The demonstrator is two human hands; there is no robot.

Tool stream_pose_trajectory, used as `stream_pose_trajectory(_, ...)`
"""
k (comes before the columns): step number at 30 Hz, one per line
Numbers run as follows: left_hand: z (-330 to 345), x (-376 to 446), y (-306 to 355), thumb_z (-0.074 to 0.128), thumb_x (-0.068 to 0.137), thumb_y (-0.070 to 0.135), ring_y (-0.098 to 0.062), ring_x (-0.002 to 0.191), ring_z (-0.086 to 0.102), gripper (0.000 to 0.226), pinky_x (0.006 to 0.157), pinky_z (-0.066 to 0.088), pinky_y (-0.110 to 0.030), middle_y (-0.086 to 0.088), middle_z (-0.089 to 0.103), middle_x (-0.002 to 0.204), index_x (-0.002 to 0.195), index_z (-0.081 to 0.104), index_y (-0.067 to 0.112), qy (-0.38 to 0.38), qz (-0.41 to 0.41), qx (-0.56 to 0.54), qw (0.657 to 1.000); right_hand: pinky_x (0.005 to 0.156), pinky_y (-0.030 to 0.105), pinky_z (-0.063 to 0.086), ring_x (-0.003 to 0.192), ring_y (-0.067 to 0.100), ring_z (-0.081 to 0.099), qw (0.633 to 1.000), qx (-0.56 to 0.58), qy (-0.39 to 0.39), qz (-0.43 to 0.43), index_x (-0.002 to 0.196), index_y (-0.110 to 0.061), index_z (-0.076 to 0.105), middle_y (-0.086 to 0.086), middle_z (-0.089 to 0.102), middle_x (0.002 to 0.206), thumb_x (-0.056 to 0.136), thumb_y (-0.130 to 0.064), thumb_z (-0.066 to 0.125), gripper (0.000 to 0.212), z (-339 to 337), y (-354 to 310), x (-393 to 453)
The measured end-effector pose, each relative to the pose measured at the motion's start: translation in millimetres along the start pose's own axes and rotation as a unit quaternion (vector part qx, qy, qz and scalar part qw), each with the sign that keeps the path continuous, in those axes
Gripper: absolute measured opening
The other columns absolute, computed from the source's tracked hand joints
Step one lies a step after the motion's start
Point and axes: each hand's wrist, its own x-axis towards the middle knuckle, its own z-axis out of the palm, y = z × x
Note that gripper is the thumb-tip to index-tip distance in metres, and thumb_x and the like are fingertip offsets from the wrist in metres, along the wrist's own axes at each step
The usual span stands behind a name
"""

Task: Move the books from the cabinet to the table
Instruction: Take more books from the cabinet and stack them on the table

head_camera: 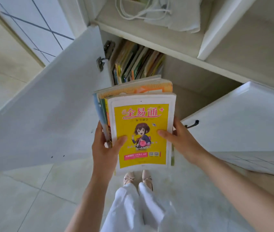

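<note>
A stack of books (pixel 141 131), topped by a yellow cover with a cartoon figure, is held flat in front of the open cabinet. My left hand (pixel 106 146) grips the stack's left edge, thumb on the cover. My right hand (pixel 179 138) grips the right edge, thumb on the cover too. More books (pixel 136 62) stand leaning in the lower cabinet compartment (pixel 191 76), behind and above the held stack. No table is in view.
The left cabinet door (pixel 49 106) swings wide open beside my left hand. The right door (pixel 241 119) with a dark handle is open beside my right hand. A shelf above holds a white cord and cloth (pixel 174 15). Tiled floor (pixel 32 198) and my feet lie below.
</note>
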Motion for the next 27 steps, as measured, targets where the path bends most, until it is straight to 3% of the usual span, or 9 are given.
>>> stream_pose_trajectory(4,-12,-43,29,0.069,0.085,0.004,-0.021,0.101,0.069,0.073,0.073,0.06,-0.034,-0.005,0.066,0.122,0.145,0.038,0.03,0.017,-0.054,-0.005,0.998,0.073,0.02,0.057,0.096,0.005,0.069,0.999,-0.019,-0.015,-0.022,0.115,-0.036,0.05,-0.01,0.066,0.113,0.091,-0.018,0.059,0.03,13,-20,-43)
stream_pose_trajectory(6,-12,-64,39,0.073,0.084,0.01,-0.017,0.092,0.071,0.084,0.064,0.059,-0.026,0.0,0.069,0.112,0.147,0.028,0.042,0.075,-0.106,-0.006,0.991,0.068,0.015,0.055,0.088,0.0,0.069,0.999,-0.029,-0.01,-0.038,0.104,-0.034,0.055,-0.014,0.068,0.102,0.092,-0.016,0.058,0.022,20,-23,-58)
stream_pose_trajectory(8,-13,-84,48,0.074,0.082,0.012,-0.016,0.083,0.073,0.083,0.06,0.059,-0.027,0.0,0.071,0.099,0.141,0.028,0.049,0.123,-0.129,-0.028,0.984,0.064,0.013,0.053,0.083,0.003,0.069,0.997,-0.051,0.021,-0.057,0.097,-0.035,0.056,-0.008,0.068,0.097,0.093,-0.021,0.057,0.015,28,-24,-73)
stream_pose_trajectory(11,-9,-103,53,0.073,0.084,0.011,-0.026,0.08,0.074,0.068,0.063,0.061,-0.044,-0.006,0.073,0.096,0.13,0.037,0.047,0.138,-0.138,-0.082,0.977,0.076,0.022,0.055,0.102,0.013,0.064,0.992,-0.092,0.029,-0.081,0.118,-0.042,0.052,0.001,0.062,0.116,0.093,-0.032,0.057,0.028,29,-20,-84)
stream_pose_trajectory(14,-7,-125,59,0.071,0.085,0.012,-0.03,0.08,0.073,0.064,0.062,0.061,-0.045,-0.007,0.074,0.093,0.128,0.04,0.046,0.183,-0.139,-0.108,0.967,0.09,0.033,0.053,0.117,0.01,0.057,0.988,-0.117,-0.028,-0.099,0.137,-0.045,0.037,-0.007,0.055,0.127,0.093,-0.024,0.06,0.055,27,-25,-88)
stream_pose_trajectory(17,-5,-147,62,0.069,0.086,0.011,-0.029,0.08,0.074,0.066,0.062,0.061,-0.042,-0.005,0.075,0.095,0.133,0.038,0.044,0.222,-0.136,-0.127,0.957,0.093,0.041,0.054,0.118,0.01,0.057,0.978,-0.146,-0.087,-0.118,0.139,-0.047,0.034,-0.005,0.055,0.128,0.092,-0.027,0.06,0.057,25,-28,-90)
stream_pose_trajectory(21,6,-185,60,0.068,0.086,0.013,-0.028,0.081,0.074,0.064,0.066,0.061,-0.047,-0.006,0.072,0.102,0.132,0.039,0.047,0.279,-0.127,-0.146,0.941,0.095,0.037,0.052,0.121,0.009,0.053,0.958,-0.182,-0.17,-0.142,0.143,-0.049,0.026,-0.01,0.054,0.13,0.095,-0.027,0.055,0.06,22,-31,-94)
stream_pose_trajectory(24,16,-217,57,0.067,0.087,0.013,-0.026,0.083,0.074,0.063,0.064,0.062,-0.043,-0.006,0.07,0.109,0.131,0.04,0.049,0.33,-0.104,-0.174,0.922,0.094,0.037,0.053,0.117,0.006,0.055,0.939,-0.208,-0.23,-0.147,0.145,-0.044,0.028,-0.016,0.056,0.126,0.097,-0.029,0.052,0.056,26,-34,-102)
stream_pose_trajectory(27,19,-249,54,0.066,0.087,0.012,-0.026,0.087,0.074,0.064,0.064,0.062,-0.04,-0.008,0.066,0.119,0.133,0.04,0.047,0.378,-0.09,-0.195,0.9,0.084,0.021,0.056,0.112,0.001,0.058,0.921,-0.218,-0.286,-0.152,0.145,-0.044,0.025,-0.021,0.055,0.126,0.097,-0.028,0.049,0.056,37,-34,-118)
